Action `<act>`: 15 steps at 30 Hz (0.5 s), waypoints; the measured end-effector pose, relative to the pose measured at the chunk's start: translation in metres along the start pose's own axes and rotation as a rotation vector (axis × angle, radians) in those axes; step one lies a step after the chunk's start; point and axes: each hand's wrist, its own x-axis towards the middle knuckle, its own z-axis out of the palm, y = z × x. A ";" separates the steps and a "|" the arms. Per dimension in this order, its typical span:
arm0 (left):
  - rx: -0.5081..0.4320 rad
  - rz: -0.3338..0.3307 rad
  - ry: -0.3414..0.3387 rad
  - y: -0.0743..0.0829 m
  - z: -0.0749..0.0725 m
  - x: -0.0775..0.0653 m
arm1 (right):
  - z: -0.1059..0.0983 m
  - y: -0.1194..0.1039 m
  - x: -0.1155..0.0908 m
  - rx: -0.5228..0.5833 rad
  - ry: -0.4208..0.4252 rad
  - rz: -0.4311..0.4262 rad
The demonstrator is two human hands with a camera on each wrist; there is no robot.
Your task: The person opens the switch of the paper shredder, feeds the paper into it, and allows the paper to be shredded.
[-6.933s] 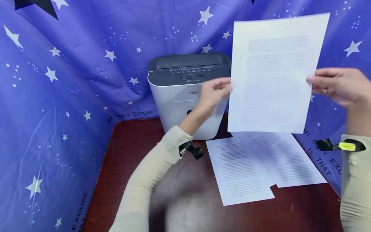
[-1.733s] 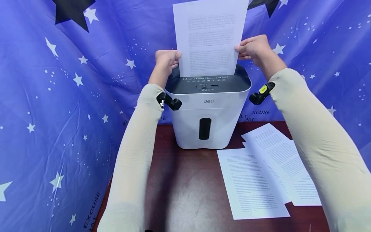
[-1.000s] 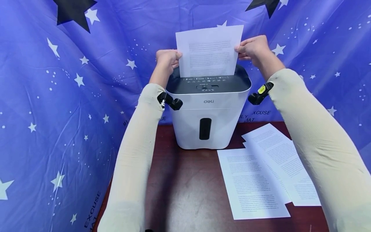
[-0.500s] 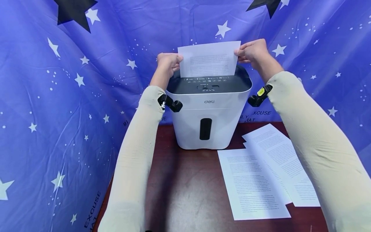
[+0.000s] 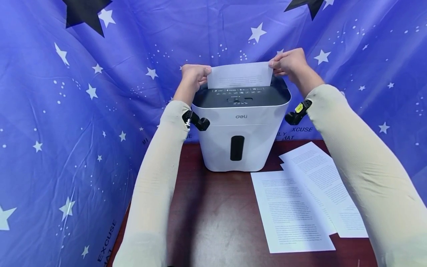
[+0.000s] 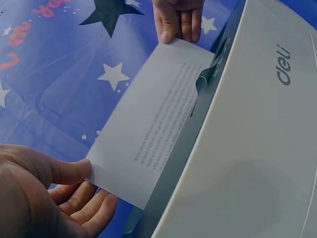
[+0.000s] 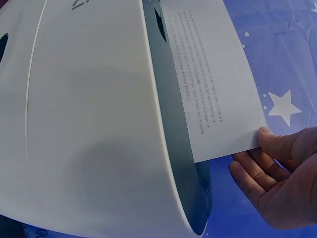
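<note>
A white paper shredder point(image 5: 220, 137) with a dark top and "deli" on its front stands at the back of the table. A printed sheet of paper point(image 5: 240, 73) sticks up out of its top, the lower part hidden inside. My left hand point(image 5: 194, 77) pinches the sheet's upper left corner, thumb on the near face, as the left wrist view shows with the same paper point(image 6: 143, 124). At the opposite corner my right hand point(image 5: 290, 65) pinches the edge between thumb and fingers; the right wrist view shows this hand point(image 7: 277, 173) beside the shredder's dark rim.
Several printed sheets point(image 5: 293, 211) lie overlapping on the dark red table point(image 5: 217, 215), right of the shredder and partly under my right forearm. A blue star-patterned curtain point(image 5: 83, 148) hangs close behind and at both sides.
The sheet was lifted from the right to the shredder and has sunk steadily into it, leaving a short strip showing. Both hands have come down slightly, now at its top corners.
</note>
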 end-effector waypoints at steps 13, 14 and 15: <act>0.009 -0.003 -0.039 0.002 -0.003 -0.002 | -0.001 -0.007 -0.005 0.090 -0.068 0.001; 0.012 0.001 -0.041 0.001 -0.003 -0.002 | 0.000 -0.007 -0.005 0.087 -0.070 0.001; 0.011 0.001 -0.039 0.001 -0.003 -0.002 | 0.000 -0.007 -0.005 0.085 -0.070 0.001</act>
